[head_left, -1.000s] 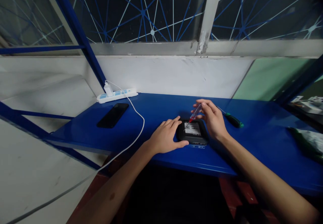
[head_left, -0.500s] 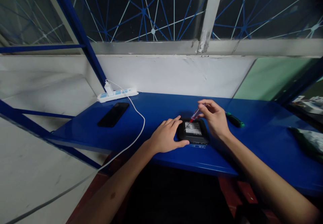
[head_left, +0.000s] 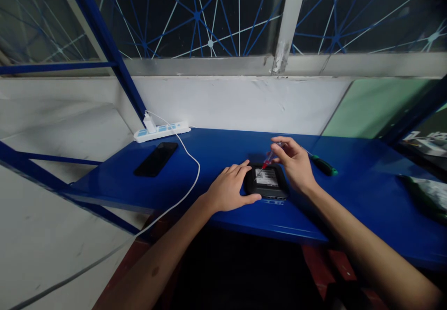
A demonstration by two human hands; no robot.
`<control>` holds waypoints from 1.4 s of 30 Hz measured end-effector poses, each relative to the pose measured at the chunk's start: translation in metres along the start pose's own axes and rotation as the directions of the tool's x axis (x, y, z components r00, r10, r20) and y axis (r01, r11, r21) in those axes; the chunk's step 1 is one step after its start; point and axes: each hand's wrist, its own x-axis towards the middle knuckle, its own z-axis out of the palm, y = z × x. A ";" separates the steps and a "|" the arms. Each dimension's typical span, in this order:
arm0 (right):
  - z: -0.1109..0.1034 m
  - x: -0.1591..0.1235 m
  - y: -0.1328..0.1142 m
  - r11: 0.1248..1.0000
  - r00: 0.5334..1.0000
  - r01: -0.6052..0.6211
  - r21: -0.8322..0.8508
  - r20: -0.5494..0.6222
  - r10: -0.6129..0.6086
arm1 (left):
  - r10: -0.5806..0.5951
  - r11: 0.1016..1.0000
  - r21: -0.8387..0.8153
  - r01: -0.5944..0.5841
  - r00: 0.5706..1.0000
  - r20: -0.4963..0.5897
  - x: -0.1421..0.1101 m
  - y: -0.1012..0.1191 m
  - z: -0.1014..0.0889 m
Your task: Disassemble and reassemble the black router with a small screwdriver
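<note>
A flat black box-like device [head_left: 274,192] with a white printed label [head_left: 268,177] on its upper face lies on the blue table. My left hand [head_left: 228,186] rests against its left side, fingers stretched out, with the thumb along the front edge and fingertips at the back left corner. Pinched in my right hand [head_left: 295,163] is a small screwdriver [head_left: 266,163] with a clear and red handle. Its thin shaft slants down to the left, and the tip meets the device near the label's left edge. Whether a screw sits under the tip is too small to tell.
Behind my right hand lies a green-and-black screwdriver [head_left: 324,165]. At the left are a black phone [head_left: 156,159] and a white power strip [head_left: 162,131] with a charger; its white cable [head_left: 195,179] crosses the table [head_left: 223,142]. A plastic bag [head_left: 428,196] is at the far right.
My right hand has shifted very slightly, and the screwdriver's handle has turned a little in the fingers. My left hand and the device hold the same place; the whole view has drifted slightly.
</note>
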 end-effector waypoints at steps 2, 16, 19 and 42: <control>0.000 0.000 0.000 0.999 0.999 -0.030 0.018 0.023 0.030 | -0.002 1.000 0.004 0.002 1.000 0.000 0.000 0.000 0.000; -0.015 0.014 0.012 0.993 0.995 -0.095 -0.063 -0.024 0.094 | 0.007 1.000 -0.007 -0.007 1.000 0.004 0.000 -0.001 0.001; -0.042 0.029 0.024 0.845 0.994 -0.044 -0.532 -0.109 -0.017 | 0.005 1.000 -0.010 -0.005 1.000 0.021 0.000 -0.001 0.000; -0.154 0.046 0.026 0.338 0.982 0.186 -0.923 0.170 -0.077 | -0.015 1.000 -0.020 0.016 0.997 0.073 0.001 0.000 -0.001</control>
